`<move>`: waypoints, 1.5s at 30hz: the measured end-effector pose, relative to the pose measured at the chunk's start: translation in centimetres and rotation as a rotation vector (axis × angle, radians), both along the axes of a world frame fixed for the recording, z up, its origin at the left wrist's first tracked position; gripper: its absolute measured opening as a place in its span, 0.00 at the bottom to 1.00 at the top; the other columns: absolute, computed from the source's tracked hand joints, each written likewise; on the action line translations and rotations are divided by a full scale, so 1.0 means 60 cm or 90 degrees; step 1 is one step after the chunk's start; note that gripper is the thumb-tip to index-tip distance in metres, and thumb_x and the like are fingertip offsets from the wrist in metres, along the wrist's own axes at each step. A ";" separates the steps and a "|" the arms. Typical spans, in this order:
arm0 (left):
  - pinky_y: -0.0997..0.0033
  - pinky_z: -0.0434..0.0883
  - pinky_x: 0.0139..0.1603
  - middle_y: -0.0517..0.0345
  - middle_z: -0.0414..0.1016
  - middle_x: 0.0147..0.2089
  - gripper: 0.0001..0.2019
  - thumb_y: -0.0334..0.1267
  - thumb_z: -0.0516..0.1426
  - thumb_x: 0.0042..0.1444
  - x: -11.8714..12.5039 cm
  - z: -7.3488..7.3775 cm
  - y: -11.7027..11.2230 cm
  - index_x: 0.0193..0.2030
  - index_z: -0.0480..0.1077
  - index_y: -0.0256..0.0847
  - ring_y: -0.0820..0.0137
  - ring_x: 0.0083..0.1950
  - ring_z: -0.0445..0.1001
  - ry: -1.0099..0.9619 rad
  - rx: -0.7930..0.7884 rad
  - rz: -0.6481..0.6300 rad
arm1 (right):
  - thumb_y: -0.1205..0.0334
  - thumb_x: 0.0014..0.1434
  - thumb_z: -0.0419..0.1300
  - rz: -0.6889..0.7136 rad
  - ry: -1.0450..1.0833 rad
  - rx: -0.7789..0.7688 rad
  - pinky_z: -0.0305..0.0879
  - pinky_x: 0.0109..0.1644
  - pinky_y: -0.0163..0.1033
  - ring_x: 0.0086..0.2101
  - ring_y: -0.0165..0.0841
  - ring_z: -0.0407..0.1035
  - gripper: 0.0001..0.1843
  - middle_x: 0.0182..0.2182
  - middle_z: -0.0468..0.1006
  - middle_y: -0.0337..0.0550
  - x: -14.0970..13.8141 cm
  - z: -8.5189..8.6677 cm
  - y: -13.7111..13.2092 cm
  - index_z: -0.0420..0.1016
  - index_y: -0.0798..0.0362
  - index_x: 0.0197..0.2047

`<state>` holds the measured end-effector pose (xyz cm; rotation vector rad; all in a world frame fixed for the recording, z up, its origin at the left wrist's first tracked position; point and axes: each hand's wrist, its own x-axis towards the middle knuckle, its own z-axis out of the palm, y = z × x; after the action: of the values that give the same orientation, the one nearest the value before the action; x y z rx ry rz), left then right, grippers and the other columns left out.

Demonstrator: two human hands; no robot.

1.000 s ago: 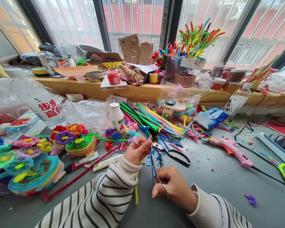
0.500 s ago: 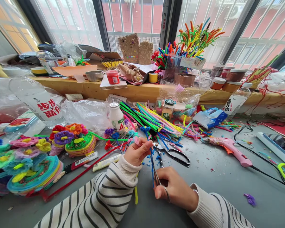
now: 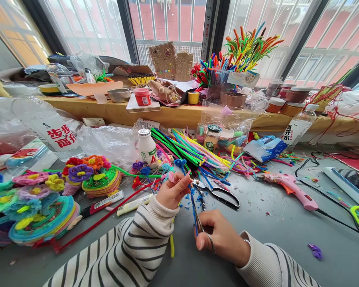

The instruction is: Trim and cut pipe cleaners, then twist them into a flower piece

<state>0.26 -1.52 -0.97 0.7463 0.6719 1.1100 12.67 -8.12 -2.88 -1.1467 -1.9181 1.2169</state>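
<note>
My left hand pinches a blue pipe cleaner between thumb and fingertips. The stem hangs down toward me, and a blue looped end sticks up above the fingers. Wrapped around the handles of small metal scissors, my right hand keeps the blades alongside the lower stem. Whether the blades touch the stem, I cannot tell. Just beyond lie black-handled scissors and scattered blue clippings. A yellow pipe cleaner shows beneath my left sleeve.
Pipe-cleaner flowers crowd the left side, beside a water bottle. Behind my hands are a white bottle and a pile of pipe cleaners. A pink glue gun with a black cord lies at right, near a purple scrap.
The blue looped end has tipped slightly left, and the lower stem has shifted slightly right along the scissor blades. Both hands stay nearly in place.
</note>
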 end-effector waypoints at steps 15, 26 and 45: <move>0.84 0.62 0.19 0.66 0.68 0.17 0.13 0.40 0.64 0.26 -0.001 -0.006 0.008 0.16 0.64 0.37 0.82 0.19 0.64 0.026 -0.009 -0.010 | 0.30 0.37 0.44 -0.041 0.026 0.008 0.44 0.19 0.30 0.17 0.23 0.47 0.34 0.11 0.52 0.33 -0.002 -0.003 0.002 0.54 0.56 0.10; 0.85 0.63 0.18 0.67 0.67 0.17 0.14 0.40 0.65 0.24 -0.002 -0.009 0.014 0.15 0.64 0.36 0.82 0.18 0.64 0.022 -0.002 0.002 | 0.32 0.39 0.47 -0.029 0.074 -0.024 0.47 0.20 0.30 0.16 0.23 0.51 0.33 0.10 0.58 0.36 0.000 0.000 0.002 0.56 0.57 0.08; 0.82 0.62 0.18 0.66 0.67 0.15 0.16 0.42 0.65 0.23 -0.003 -0.006 0.010 0.13 0.62 0.36 0.81 0.17 0.64 0.049 -0.011 -0.064 | 0.29 0.39 0.37 0.081 0.030 0.021 0.49 0.23 0.30 0.19 0.25 0.53 0.38 0.15 0.58 0.35 0.010 0.003 0.002 0.63 0.58 0.18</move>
<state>0.11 -0.92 -1.30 0.8023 0.7008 0.9864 13.30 -8.02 -2.70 -0.9841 -1.9940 1.2632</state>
